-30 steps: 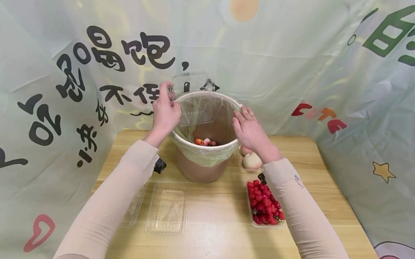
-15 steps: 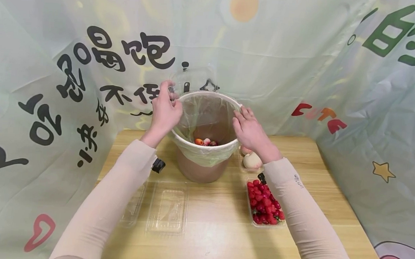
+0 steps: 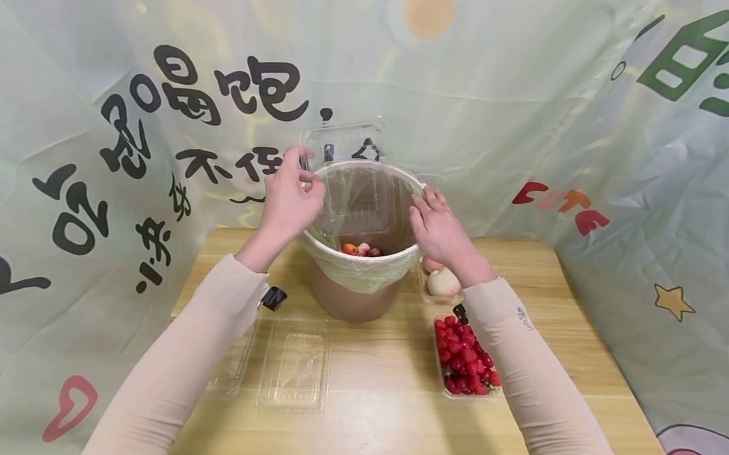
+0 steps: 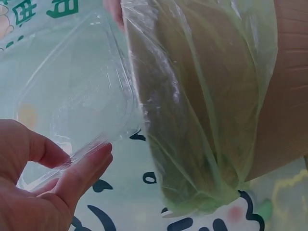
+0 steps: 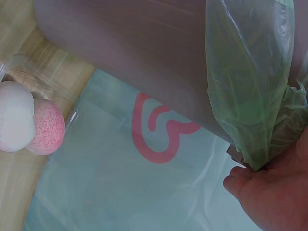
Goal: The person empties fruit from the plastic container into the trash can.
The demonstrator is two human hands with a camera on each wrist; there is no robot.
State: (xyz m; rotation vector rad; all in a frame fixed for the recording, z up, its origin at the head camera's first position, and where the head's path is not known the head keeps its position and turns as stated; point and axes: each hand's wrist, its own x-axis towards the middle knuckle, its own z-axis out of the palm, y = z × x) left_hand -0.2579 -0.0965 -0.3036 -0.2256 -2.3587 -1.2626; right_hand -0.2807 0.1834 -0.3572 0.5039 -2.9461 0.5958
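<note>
My left hand [image 3: 291, 199] pinches the edge of a clear plastic clamshell box [image 4: 82, 86] between thumb and fingers. The box stands tilted at the back left of a brown bin [image 3: 354, 300]; one half shows above the rim, the other over the opening. A thin green bag [image 4: 202, 96] lines the bin and folds over its white rim. On the right side, my right hand [image 3: 444, 232] grips the rim and bag, fingers curled over the edge. Small fruits [image 3: 350, 249], one of them orange, lie inside the bin.
Two clear plastic trays [image 3: 295, 366] lie at the front left, one partly behind the left sleeve. A tray of red berries [image 3: 466, 359] sits front right. Behind it, pale pink peaches [image 3: 443, 282] rest in clear packaging. Printed cloth walls [image 3: 503, 111] surround the table.
My left hand has shifted slightly right and down, and the clamshell box has moved right over the bin with it. My right hand has stayed on the rim.
</note>
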